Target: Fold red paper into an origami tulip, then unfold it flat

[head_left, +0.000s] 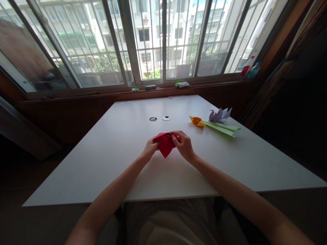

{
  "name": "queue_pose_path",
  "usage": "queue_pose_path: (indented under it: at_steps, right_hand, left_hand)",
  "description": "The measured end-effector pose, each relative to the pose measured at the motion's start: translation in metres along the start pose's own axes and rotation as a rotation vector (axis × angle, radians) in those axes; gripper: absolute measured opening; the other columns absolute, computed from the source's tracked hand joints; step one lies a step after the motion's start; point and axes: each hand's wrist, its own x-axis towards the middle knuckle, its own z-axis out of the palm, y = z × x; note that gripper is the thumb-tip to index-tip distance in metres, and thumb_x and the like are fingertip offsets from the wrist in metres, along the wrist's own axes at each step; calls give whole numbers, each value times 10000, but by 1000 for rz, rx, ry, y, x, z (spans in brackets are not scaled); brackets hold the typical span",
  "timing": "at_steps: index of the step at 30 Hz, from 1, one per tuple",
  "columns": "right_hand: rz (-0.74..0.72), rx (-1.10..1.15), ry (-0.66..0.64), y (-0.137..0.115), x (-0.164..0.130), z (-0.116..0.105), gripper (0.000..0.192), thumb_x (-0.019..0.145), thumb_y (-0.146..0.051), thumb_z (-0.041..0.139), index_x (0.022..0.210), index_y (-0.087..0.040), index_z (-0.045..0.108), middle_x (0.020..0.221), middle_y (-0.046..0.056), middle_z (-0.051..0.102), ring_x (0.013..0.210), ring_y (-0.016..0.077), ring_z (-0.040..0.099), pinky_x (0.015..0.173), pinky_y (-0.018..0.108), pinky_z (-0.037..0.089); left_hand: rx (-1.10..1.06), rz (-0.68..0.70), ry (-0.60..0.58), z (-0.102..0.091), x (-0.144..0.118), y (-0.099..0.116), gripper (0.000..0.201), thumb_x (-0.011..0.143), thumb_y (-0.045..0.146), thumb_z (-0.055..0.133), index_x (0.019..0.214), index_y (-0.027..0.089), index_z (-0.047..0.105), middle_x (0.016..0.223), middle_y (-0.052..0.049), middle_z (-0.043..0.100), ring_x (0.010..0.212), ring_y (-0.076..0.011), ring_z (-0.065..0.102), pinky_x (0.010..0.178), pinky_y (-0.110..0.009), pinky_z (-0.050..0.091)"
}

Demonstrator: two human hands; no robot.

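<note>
A piece of folded red paper (166, 147) is held between both hands over the near middle of the white table (102, 163). One corner of it points down toward me, and its upper edge shows a dark opening. My left hand (151, 147) grips the left side, its fingers partly hidden by the paper. On the right side, my right hand (184, 143) is closed with thumb and fingertips pinching near the top edge. Whether the paper's lowest corner touches the table I cannot tell.
At the table's right lie a yellow-orange paper boat (197, 121), a green paper plane (221, 128) and purple folded paper pieces (219, 115). Two round inserts (166, 118) are set in the tabletop. Beyond the table, a window sill (107, 93) holds small packets and bottles (253, 70).
</note>
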Motion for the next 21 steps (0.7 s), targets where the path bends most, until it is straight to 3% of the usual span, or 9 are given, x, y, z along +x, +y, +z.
queue_pose_path:
  at_steps: [5, 11, 21]
  right_hand:
    - [9, 6, -30, -1, -1, 1, 182, 777, -215, 465, 899, -202, 598, 893, 42, 594, 799, 161, 565, 694, 286, 472]
    - [-20, 19, -70, 4, -3, 5, 191, 727, -188, 513, 900, -208, 591, 886, 34, 589, 767, 155, 574, 690, 297, 486]
    - [57, 17, -65, 5, -3, 4, 148, 779, -262, 471, 881, -203, 560, 830, 27, 635, 749, 161, 599, 698, 310, 482]
  left_hand:
    - [-65, 0, 16, 2, -2, 4, 311, 690, 336, 570, 931, 140, 592, 836, -63, 634, 734, -170, 572, 642, -278, 453]
    - [-105, 0, -120, 7, -10, 10, 340, 665, 325, 620, 948, 141, 579, 885, -73, 628, 803, -195, 578, 733, -317, 434]
    - [-33, 4, -54, 4, -7, 6, 312, 605, 230, 642, 897, 131, 598, 815, -60, 643, 763, -204, 582, 715, -337, 431]
